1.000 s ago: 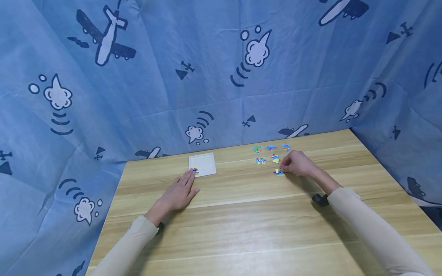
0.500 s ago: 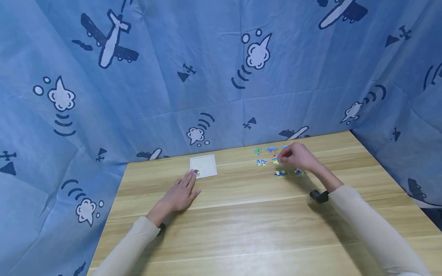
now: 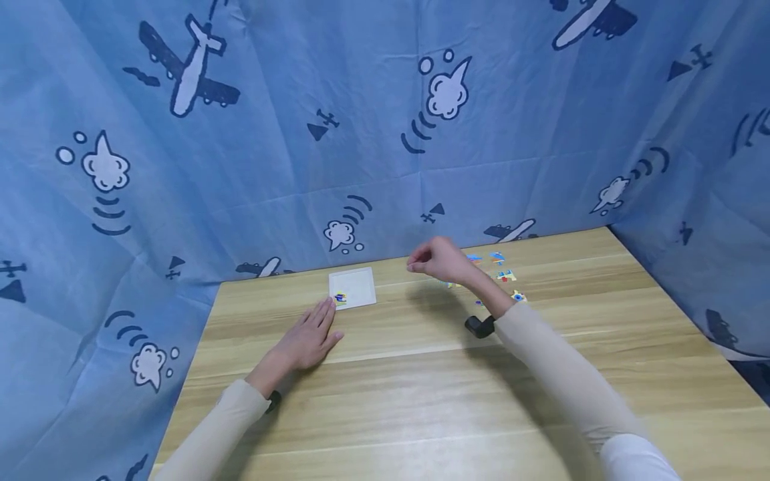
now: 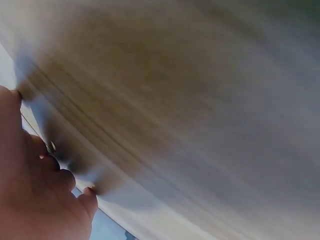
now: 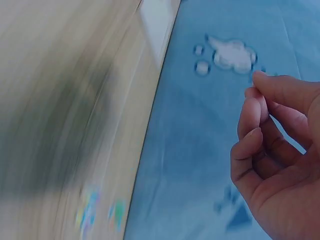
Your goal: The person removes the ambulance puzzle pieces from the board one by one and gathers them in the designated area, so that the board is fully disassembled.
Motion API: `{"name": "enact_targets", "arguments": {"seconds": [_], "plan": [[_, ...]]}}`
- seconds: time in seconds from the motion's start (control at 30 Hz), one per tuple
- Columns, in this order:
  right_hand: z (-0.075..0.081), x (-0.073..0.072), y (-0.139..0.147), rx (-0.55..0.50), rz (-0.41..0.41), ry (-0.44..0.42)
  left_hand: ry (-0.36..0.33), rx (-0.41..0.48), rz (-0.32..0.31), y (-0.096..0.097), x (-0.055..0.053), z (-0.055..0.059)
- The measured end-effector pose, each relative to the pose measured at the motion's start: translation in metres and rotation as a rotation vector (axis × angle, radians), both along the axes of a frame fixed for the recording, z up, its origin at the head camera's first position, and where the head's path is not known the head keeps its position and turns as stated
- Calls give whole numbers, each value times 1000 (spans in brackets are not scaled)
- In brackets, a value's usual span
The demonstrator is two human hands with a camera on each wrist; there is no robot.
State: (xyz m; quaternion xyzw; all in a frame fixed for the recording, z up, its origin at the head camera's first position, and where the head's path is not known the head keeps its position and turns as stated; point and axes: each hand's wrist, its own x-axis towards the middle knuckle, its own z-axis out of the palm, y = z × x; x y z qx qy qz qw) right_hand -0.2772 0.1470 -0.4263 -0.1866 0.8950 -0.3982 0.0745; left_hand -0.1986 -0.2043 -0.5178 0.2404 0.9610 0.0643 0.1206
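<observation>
A square white puzzle frame [image 3: 359, 287] lies toward the back left of the table, with one colourful puzzle piece [image 3: 340, 298] in its near left corner. My left hand [image 3: 308, 339] rests flat, fingers extended, fingertips at that corner. In the left wrist view the fingertips [image 4: 88, 200] are close over the table. My right hand [image 3: 442, 259] is raised above the table between the frame and the loose pieces. Thumb and index tips meet in a pinch in the right wrist view, the other fingers curled [image 5: 248, 150]; I cannot tell whether a piece is between them.
Several loose puzzle pieces lie at the back right, among them a yellow and blue one [image 3: 519, 296] and a red and yellow one [image 3: 506, 275]. The right forearm [image 3: 541, 354] hides others. A blue curtain [image 3: 385, 133] hangs along the table's back edge.
My right hand has moved left from the loose pieces toward the frame, uncovering pieces on the right. My left hand has shifted very slightly back, showing more of the piece in the corner.
</observation>
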Motion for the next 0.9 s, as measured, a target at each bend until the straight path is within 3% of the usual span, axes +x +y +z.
{"name": "enact_targets", "arguments": {"seconds": [0.37, 0.63, 0.9], "plan": [[-26, -12, -100, 37, 157, 26, 7, -5, -10, -3, 4, -1], [-59, -18, -146, 116, 135, 35, 26, -14, -22, -5, 0, 3], [-84, -15, -163, 174, 109, 65, 24, -8, -29, -5, 2, -1]]}}
